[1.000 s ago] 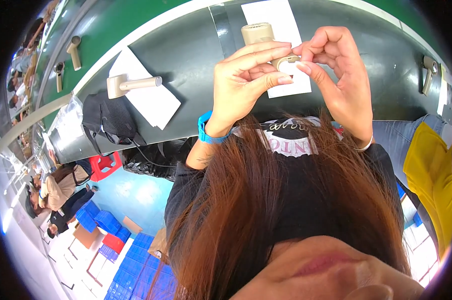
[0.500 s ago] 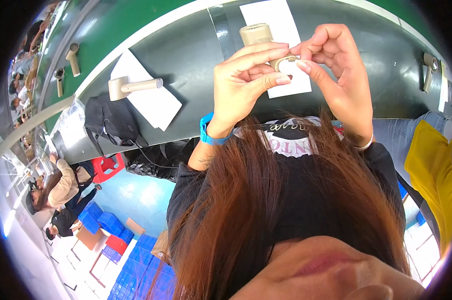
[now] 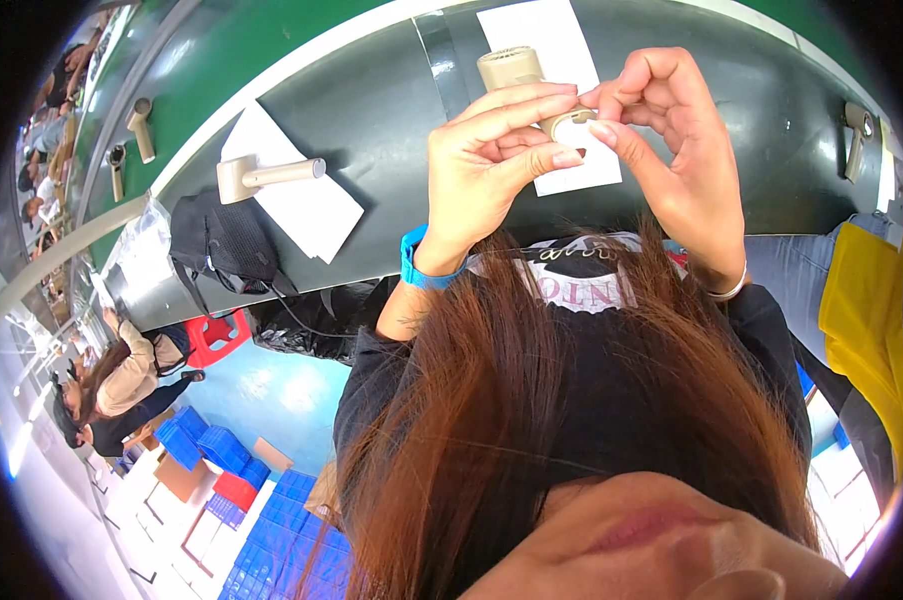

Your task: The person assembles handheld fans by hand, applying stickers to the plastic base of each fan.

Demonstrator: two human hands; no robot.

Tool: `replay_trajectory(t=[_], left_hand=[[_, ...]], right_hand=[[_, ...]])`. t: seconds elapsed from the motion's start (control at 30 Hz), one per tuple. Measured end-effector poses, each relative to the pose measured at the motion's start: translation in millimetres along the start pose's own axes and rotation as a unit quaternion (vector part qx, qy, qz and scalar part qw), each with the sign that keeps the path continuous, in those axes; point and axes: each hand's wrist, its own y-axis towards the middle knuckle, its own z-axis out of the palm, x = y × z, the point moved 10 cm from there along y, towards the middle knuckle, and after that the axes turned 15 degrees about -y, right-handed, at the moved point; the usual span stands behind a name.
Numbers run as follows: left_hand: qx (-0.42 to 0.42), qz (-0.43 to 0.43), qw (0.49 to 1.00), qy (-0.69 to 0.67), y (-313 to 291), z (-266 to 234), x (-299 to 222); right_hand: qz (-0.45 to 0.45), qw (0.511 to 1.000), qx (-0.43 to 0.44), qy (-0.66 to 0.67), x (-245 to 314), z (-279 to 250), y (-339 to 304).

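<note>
Bright yellow cloth garment (image 3: 866, 320) of the neighbouring person is now shifted a little toward the right edge since the earlier frame, while both hands remain in almost the same place. The left hand (image 3: 486, 165), with a bright blue wristband (image 3: 423, 262), is closed around the handle of a beige hand-held device with a round head (image 3: 509, 68); the device is held above the dark, smooth counter (image 3: 391, 125), its handle end turned toward the person. The right hand (image 3: 681, 150) has thumb and forefinger at this end, the other fingers curled; whether it grips some small piece, I cannot tell. Behind the hands lies a white paper sheet (image 3: 593, 178). Farther left, a second beige device with a cylinder handle (image 3: 281, 174) rests on other white papers (image 3: 321, 220), near a black mesh-like bag (image 3: 221, 238). A further small beige device (image 3: 856, 145) stands at the right. Beyond the counter's left edge, on the floor, are a red plastic stool (image 3: 214, 340) and blue plastic crates (image 3: 281, 535).
</note>
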Motion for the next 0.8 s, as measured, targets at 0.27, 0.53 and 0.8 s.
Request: replay_trajectory(t=[0.27, 0.53, 0.8], left_hand=[[0.001, 0.001, 1.000, -0.003, 0, -1, 1], [-0.019, -0.006, 1.000, -0.002, -2, -2, 2], [0.008, 0.028, 1.000, -0.001, -3, 5, -1]], right_hand=[[-0.009, 1.000, -0.003, -0.013, 3, -1, 1], [-0.024, 0.994, -0.021, -0.100, 13, -3, 0], [-0.037, 0.985, -0.036, -0.162, 19, -9, -3]])
